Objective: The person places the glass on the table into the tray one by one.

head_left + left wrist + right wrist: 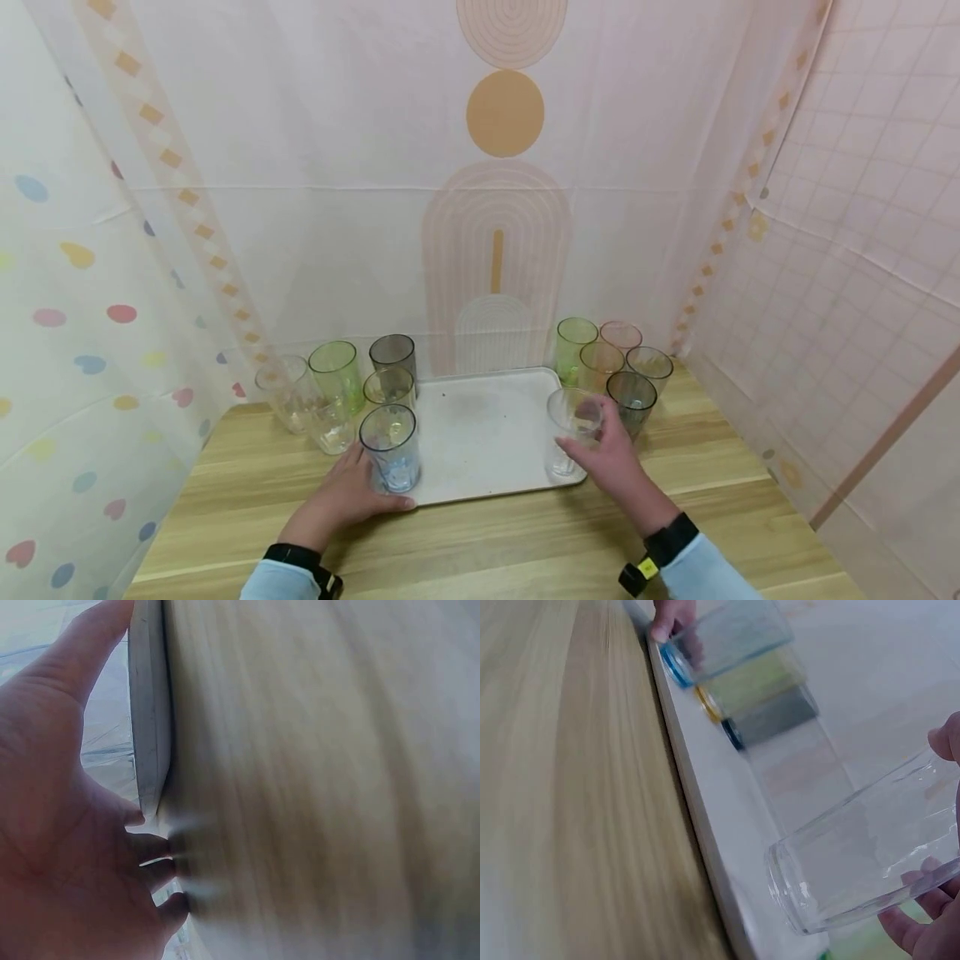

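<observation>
My right hand [611,450] grips a clear glass [862,855] by its side, fingers and thumb around it. The glass is upright at the right front corner of a white tray [480,437]; whether its base touches the tray, I cannot tell. At the left front corner my left hand [348,492] holds the tray, thumb along the front edge and fingers round the left side. Just beside that hand a blue glass [390,450] stands on the tray. Behind it in a row are a yellowish glass [389,386] and a dark grey glass [393,352].
Left of the tray stand a green glass [337,379] and two clear glasses, one nearer the tray [330,427]. Beyond the tray's right side cluster a green glass [577,350], pink, amber and clear ones, and a dark glass [632,400]. Cloth hangs behind the wooden table [487,550].
</observation>
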Motion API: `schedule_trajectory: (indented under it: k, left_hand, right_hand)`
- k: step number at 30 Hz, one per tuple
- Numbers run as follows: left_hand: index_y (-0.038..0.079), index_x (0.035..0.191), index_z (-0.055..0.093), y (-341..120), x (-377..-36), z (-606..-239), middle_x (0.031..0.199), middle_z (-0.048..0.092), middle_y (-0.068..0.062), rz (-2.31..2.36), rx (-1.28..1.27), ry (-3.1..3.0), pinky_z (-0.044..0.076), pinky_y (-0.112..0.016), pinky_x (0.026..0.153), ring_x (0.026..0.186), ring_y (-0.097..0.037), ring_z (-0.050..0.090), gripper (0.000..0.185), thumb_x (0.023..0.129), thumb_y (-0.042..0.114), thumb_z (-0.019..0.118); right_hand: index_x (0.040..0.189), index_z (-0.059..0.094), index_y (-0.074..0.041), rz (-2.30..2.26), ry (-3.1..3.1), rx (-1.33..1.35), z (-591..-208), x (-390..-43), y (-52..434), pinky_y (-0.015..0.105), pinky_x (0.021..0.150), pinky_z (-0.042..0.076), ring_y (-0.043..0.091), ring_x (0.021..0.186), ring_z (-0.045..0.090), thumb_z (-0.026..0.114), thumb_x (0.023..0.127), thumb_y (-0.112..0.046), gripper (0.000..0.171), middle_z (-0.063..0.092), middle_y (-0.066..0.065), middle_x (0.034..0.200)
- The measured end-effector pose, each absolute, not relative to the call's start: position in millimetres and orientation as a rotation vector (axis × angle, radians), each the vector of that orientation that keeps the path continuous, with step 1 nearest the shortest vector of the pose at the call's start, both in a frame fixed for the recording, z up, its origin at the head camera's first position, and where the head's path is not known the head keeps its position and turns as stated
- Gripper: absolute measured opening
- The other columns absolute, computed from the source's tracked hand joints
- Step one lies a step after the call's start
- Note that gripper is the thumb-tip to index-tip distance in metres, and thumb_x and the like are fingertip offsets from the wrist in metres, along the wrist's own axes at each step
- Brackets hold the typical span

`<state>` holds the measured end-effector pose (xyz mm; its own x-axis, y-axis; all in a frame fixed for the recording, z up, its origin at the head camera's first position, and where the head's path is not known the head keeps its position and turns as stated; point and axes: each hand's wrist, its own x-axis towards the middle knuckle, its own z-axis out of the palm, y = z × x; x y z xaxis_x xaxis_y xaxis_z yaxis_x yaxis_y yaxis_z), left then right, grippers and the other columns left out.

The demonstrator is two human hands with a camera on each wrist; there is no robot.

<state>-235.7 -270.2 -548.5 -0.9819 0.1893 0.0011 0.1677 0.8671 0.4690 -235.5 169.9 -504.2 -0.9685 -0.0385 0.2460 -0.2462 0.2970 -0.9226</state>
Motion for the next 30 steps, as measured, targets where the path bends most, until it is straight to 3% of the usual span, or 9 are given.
schedule_trajectory:
  k: [7,16,20,25,30]
  left_hand:
    - [-0.015,0.166,0.028,-269,-236,-549,0.168,0.032,-0.041,0.735,0.27,2.985,0.032,-0.074,0.125,0.154,-0.064,0.032,0.15,0.068,0.078,0.095]
    - [-0.015,0.165,0.03,-269,-235,-548,0.165,0.036,-0.04,0.73,0.261,2.989,0.033,-0.072,0.125,0.152,-0.062,0.036,0.149,0.067,0.077,0.095]
    - [-0.015,0.164,0.031,-268,-236,-548,0.165,0.036,-0.04,0.73,0.273,2.989,0.033,-0.072,0.125,0.152,-0.063,0.036,0.148,0.067,0.077,0.095]
    - [-0.014,0.164,0.032,-269,-240,-552,0.164,0.037,-0.039,0.709,0.267,2.996,0.033,-0.072,0.125,0.153,-0.062,0.036,0.15,0.066,0.08,0.094]
    - [-0.014,0.164,0.033,-271,-239,-552,0.163,0.039,-0.038,0.715,0.262,2.996,0.034,-0.071,0.125,0.152,-0.061,0.038,0.15,0.065,0.08,0.095]
  right_hand:
    - [0.158,0.043,-0.008,1.806,-2.431,0.313,-499,-272,125,0.059,0.121,0.043,0.035,0.14,0.056,0.089,0.097,-0.022,0.078,0.059,0.018,0.149]
    - [0.155,0.043,-0.003,1.819,-2.456,0.358,-499,-335,70,0.056,0.121,0.044,0.036,0.138,0.057,0.087,0.098,-0.026,0.076,0.062,0.019,0.145]
    - [0.158,0.043,-0.005,1.827,-2.511,0.378,-494,-353,52,0.054,0.12,0.046,0.037,0.14,0.054,0.087,0.098,-0.036,0.08,0.06,0.012,0.147]
    - [0.157,0.044,-0.009,1.842,-2.554,0.399,-489,-373,34,0.054,0.121,0.046,0.038,0.146,0.05,0.088,0.096,-0.047,0.084,0.057,0.013,0.155]
    - [0.158,0.041,-0.009,1.835,-2.598,0.407,-487,-387,18,0.052,0.12,0.046,0.035,0.146,0.05,0.087,0.097,-0.046,0.085,0.054,0.016,0.157]
